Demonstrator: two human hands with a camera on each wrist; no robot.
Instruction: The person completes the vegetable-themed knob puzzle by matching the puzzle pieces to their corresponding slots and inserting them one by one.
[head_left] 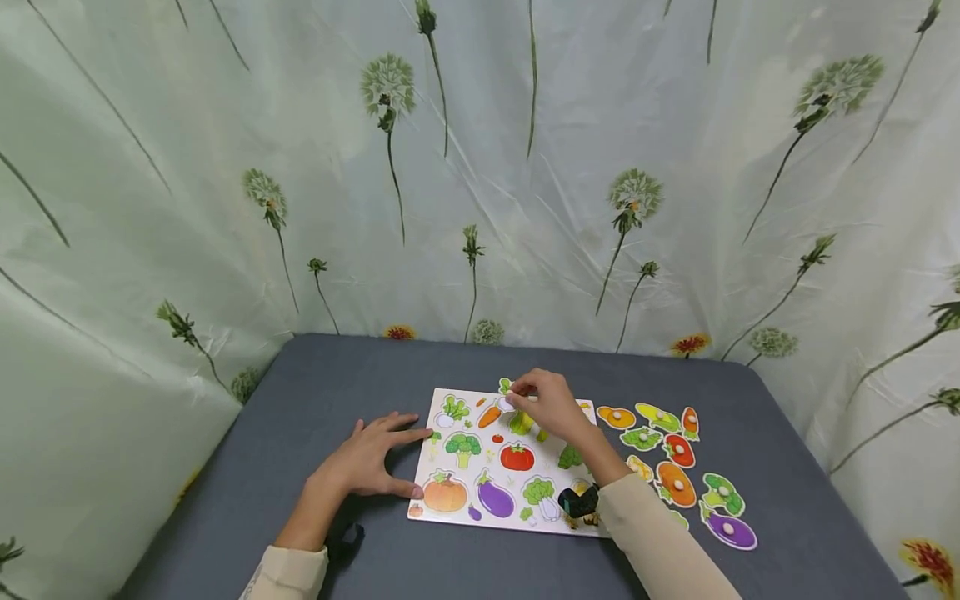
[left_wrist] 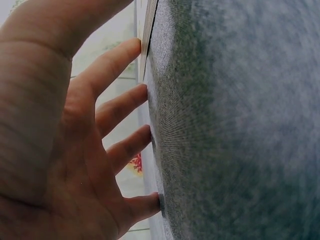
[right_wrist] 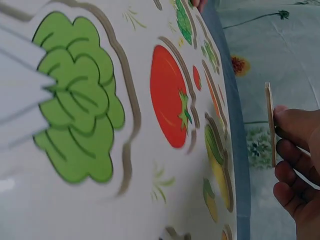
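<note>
A white puzzle board [head_left: 551, 460] printed with vegetables lies on the table. My right hand [head_left: 551, 404] is over its far edge and pinches a thin turnip puzzle piece [head_left: 506, 386] with green leaves. The right wrist view shows that piece [right_wrist: 270, 125] edge-on at the fingertips, apart from the board. At the board's left edge, my left hand [head_left: 367, 458] has its fingers spread, with thumb and index finger touching the edge. In the left wrist view, the other fingers [left_wrist: 132, 147] rest on the cloth. My right forearm hides part of the board's right side.
Right of the board lie several loose knobbed pieces, among them an eggplant piece [head_left: 731, 531], a broccoli piece [head_left: 723, 496], a pumpkin piece [head_left: 677, 485] and a tomato piece [head_left: 679, 451]. A grey cloth [head_left: 360, 367] covers the table. A dandelion-patterned curtain [head_left: 525, 208] hangs behind.
</note>
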